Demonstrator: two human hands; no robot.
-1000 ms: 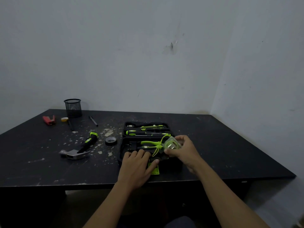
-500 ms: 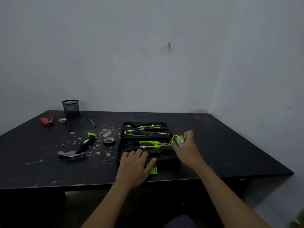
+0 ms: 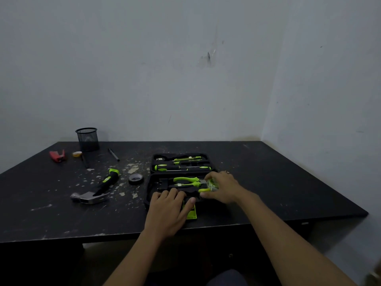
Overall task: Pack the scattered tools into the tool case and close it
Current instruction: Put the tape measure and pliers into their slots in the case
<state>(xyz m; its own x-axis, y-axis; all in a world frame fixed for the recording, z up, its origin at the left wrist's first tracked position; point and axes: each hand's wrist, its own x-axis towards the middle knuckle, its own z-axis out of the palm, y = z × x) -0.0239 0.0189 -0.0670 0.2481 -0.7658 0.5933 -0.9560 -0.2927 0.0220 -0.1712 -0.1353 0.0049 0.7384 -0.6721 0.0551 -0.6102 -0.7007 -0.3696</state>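
While my left hand (image 3: pixel 171 207) lies flat, fingers straight, on the near edge of the open black plastic tool case (image 3: pixel 150 183), my right hand (image 3: pixel 223 187) curls its fingers and thumb round a small clear and lime-green plastic item (image 3: pixel 211 183), too blurred for me to name. That item sits just right of centre in the frame, over the right end of the case's nearer half, just beside the nose of the lime-handled pliers (image 3: pixel 185 181) lying in that half. One green stem of it sticks out leftward under my fingers. My left thumb rests by a lime-green tab (image 3: pixel 191 213) at the case's front. Green-and-black screwdrivers (image 3: pixel 181 167) lie in the farther half. On the black table (image 3: pixel 288 182), left of centre, a steel claw hammer with a black-and-green handle (image 3: pixel 97 189) and a black roll of tape (image 3: pixel 135 178) lie well apart from both hands.
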